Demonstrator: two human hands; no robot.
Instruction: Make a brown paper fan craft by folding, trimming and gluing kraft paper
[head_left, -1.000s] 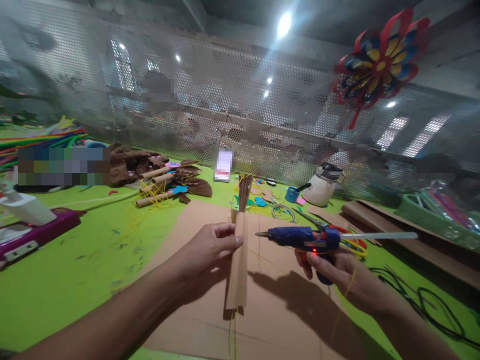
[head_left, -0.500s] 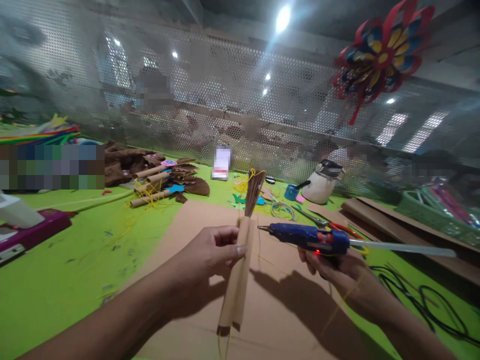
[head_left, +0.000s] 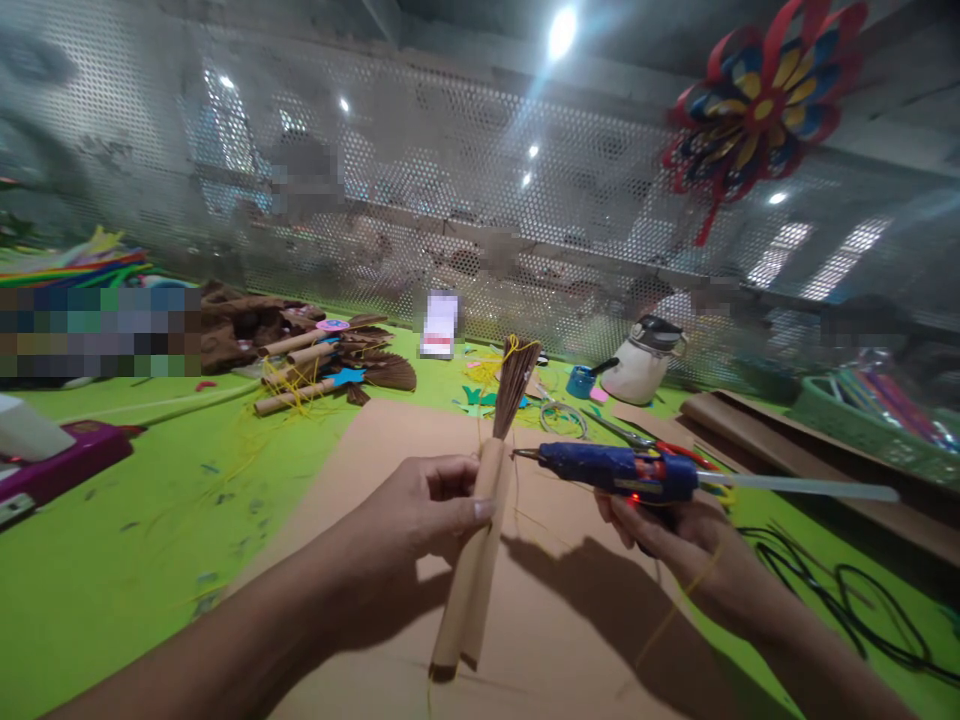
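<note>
My left hand is closed around a rolled brown paper tube with a folded dark brown paper fan sticking out of its top end; the tube tilts to the right. My right hand grips a blue hot glue gun with a glue stick poking out of its back. The gun's metal nozzle nearly touches the tube just below the fan. Both hands hover over a brown cardboard sheet.
On the green table lie more paper tubes and fans, scissors, a white kettle-like pot, a black cord, cardboard strips and a green basket. A perforated metal screen carries a paper pinwheel.
The tube has tilted further right and risen, so the fan stands higher. The glue gun's nozzle has stayed close to the tube's top.
</note>
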